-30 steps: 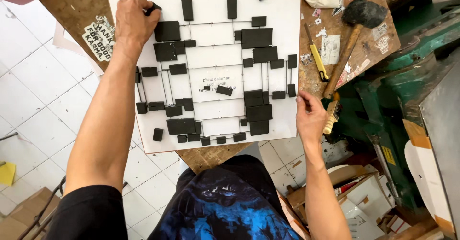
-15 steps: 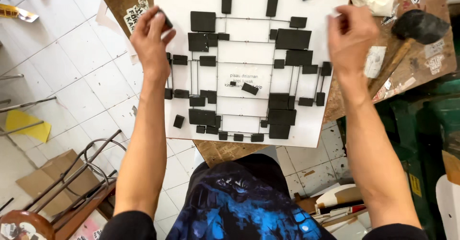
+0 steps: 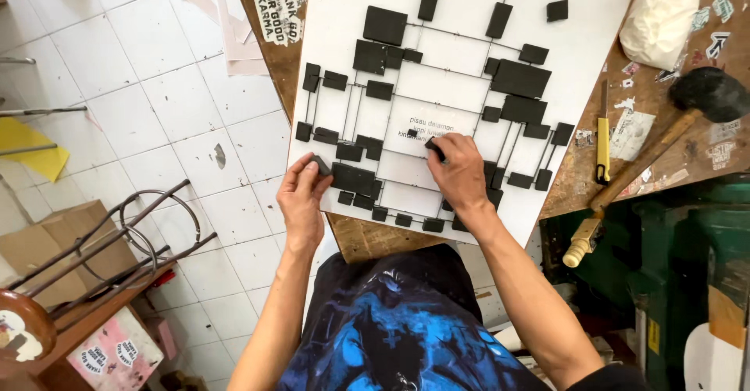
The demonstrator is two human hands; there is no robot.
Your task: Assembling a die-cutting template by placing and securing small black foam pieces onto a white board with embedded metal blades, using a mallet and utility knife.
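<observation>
White floor tiles fill the left of the head view, and a scuffed wooden table [image 3: 601,172] runs across the top with a white board [image 3: 582,24] lying on it. Thin dark lines cross the board, and many black blocks [image 3: 519,77] sit where they meet.

At about 7 o'clock of the board, the left hand [image 3: 303,196] is closed narrowly, thumb and fingers pinching a small black piece [image 3: 321,164] at the board's left edge, just beside a larger block [image 3: 353,178]. Near 6 o'clock, the right hand [image 3: 459,174] rests palm down on the board, its fingertips gripping another small black piece [image 3: 434,149] just below the handwritten note at the board's centre.

Judging from this, each piece is best lowered flat and square to the lines, pressed straight down rather than slid, so neighbouring blocks stay put. The right forearm hangs over the bottom row of blocks and could nudge them if it drops.

At 3 o'clock of the board, well apart from both hands, lie a yellow utility knife [image 3: 602,137] and a black rubber mallet [image 3: 707,94]. A white cloth bundle [image 3: 664,12] sits at 1 o'clock.
</observation>
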